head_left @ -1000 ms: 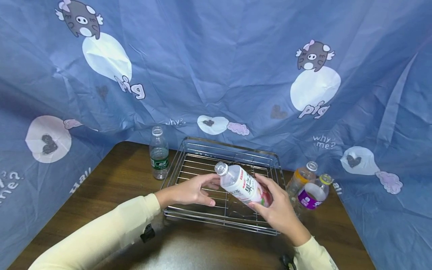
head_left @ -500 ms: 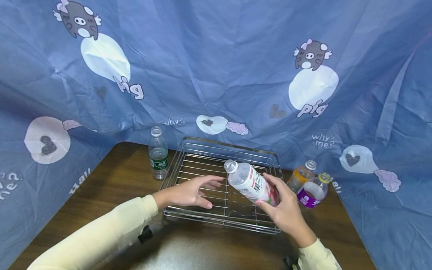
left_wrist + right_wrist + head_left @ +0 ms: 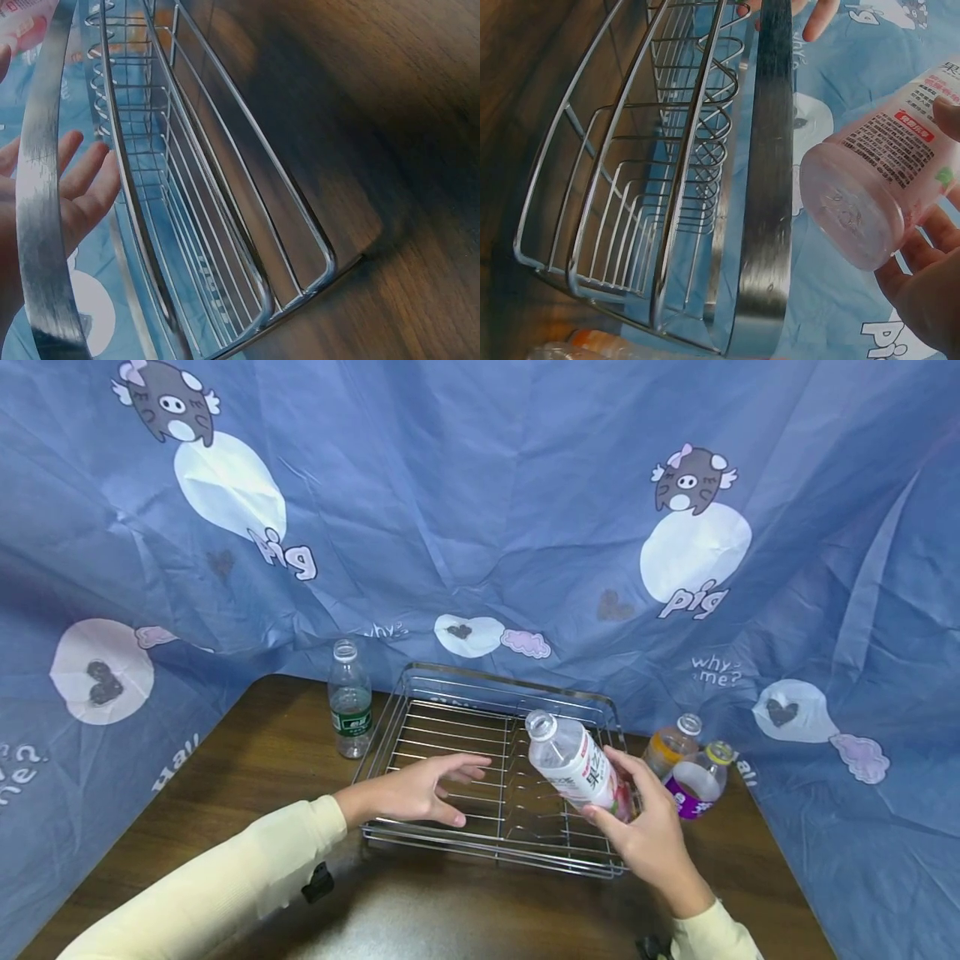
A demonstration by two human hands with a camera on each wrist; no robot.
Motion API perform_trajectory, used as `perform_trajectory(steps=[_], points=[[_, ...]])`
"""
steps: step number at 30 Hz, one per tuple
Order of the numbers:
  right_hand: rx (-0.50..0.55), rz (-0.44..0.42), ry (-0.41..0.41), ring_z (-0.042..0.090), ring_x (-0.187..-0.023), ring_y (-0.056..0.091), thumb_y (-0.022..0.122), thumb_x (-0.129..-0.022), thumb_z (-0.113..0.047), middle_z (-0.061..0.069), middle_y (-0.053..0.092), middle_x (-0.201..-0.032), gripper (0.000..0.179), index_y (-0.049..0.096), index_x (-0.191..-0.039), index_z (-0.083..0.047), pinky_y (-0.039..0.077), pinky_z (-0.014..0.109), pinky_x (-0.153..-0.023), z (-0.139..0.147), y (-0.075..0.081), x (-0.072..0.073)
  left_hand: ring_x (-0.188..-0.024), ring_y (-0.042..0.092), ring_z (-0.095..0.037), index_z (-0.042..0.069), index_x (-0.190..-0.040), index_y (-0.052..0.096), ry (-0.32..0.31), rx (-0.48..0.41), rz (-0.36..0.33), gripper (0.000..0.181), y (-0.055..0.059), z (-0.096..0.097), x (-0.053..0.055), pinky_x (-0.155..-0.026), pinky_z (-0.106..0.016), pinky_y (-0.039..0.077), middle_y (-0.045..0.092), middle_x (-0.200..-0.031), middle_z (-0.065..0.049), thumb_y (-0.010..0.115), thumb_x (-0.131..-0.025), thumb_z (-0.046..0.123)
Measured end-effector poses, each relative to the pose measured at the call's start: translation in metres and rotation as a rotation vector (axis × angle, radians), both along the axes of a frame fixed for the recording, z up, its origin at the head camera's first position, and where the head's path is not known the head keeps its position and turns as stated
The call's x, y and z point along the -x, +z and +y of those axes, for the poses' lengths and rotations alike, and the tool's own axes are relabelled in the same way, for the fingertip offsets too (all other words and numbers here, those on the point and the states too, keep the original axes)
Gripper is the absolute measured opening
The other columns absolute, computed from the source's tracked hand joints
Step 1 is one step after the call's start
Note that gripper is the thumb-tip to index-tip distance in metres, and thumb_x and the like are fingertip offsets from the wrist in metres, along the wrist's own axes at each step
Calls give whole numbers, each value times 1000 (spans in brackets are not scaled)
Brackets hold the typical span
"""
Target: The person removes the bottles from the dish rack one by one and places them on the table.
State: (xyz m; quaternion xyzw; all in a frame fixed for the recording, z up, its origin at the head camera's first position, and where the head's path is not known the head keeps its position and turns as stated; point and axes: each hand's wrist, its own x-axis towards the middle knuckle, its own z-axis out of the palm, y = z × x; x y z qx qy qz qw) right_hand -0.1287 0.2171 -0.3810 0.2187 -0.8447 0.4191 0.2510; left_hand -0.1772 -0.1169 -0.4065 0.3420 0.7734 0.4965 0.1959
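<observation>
My right hand (image 3: 651, 831) holds a plastic drink bottle (image 3: 581, 772) with a white and pink label by its lower half. The bottle tilts, its clear neck pointing up and to the left, above the right part of a chrome wire dish rack (image 3: 510, 682). Seen from the right wrist, the bottle's pinkish base (image 3: 847, 206) faces the camera, with fingers (image 3: 922, 259) wrapped around the side. Over the rack's left front part, my left hand (image 3: 420, 789) hovers with fingers and thumb spread and nothing between them. Part of that hand (image 3: 82, 191) shows behind a metal rail in the left wrist view.
A clear bottle with a green label (image 3: 351, 714) stands left of the rack. To the right stand an orange-labelled bottle (image 3: 670, 747) and a purple-labelled one (image 3: 697, 785). A blue printed cloth (image 3: 480, 510) hangs behind the wooden table (image 3: 420, 910).
The right hand has carried the tilted bottle to the right, away from the left hand. The left hand has shifted only slightly left, its fingers still spread.
</observation>
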Motion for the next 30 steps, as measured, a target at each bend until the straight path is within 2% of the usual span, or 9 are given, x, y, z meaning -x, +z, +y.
perform_trajectory(steps=[7, 9, 12, 19, 25, 30], points=[[84, -2, 5, 10, -84, 54, 86, -58, 20, 15, 65, -104, 74, 59, -127, 12, 47, 17, -64, -12, 23, -18, -134, 49, -32, 12, -156, 34, -4, 19, -13, 84, -3, -1, 0, -103, -49, 47, 49, -149, -13, 80, -85, 18], [87, 14, 13, 11, -83, 54, 84, -58, 21, 16, 64, -104, 73, 58, -126, 13, 47, 18, -63, -12, 24, -19, -135, 48, -31, 12, -156, 34, -6, 27, -15, 84, -4, -2, 1, -104, -49, 47, 49, -149, -13, 80, -86, 19], [86, 22, 0, 10, -85, 55, 85, -58, 21, 16, 64, -106, 74, 59, -127, 12, 47, 19, -63, -6, 17, -15, -135, 48, -31, 13, -156, 35, -11, 30, -24, 84, -4, -3, 0, -105, -50, 46, 49, -149, -13, 80, -86, 19], [136, -35, -56, 6, -102, 58, 87, -59, 19, 10, 64, -117, 79, 61, -131, 4, 48, 11, -83, 13, -5, -7, -134, 48, -32, 12, -156, 35, -17, 31, -32, 82, -5, -4, 0, -106, -53, 44, 49, -148, -13, 79, -86, 17], [129, 49, -36, 7, -99, 59, 85, -56, 21, 9, 65, -115, 78, 60, -130, 9, 49, 12, -79, 21, -10, -8, -135, 47, -36, 12, -155, 35, -22, 35, -35, 82, -8, -6, -1, -106, -55, 43, 49, -148, -13, 79, -86, 16], [144, 70, -45, 6, -100, 60, 85, -56, 22, -1, 64, -118, 78, 61, -128, 9, 48, 12, -81, 28, -11, -12, -134, 49, -32, 12, -156, 35, -23, 36, -30, 82, -8, -7, -2, -106, -56, 43, 50, -148, -13, 79, -86, 17]])
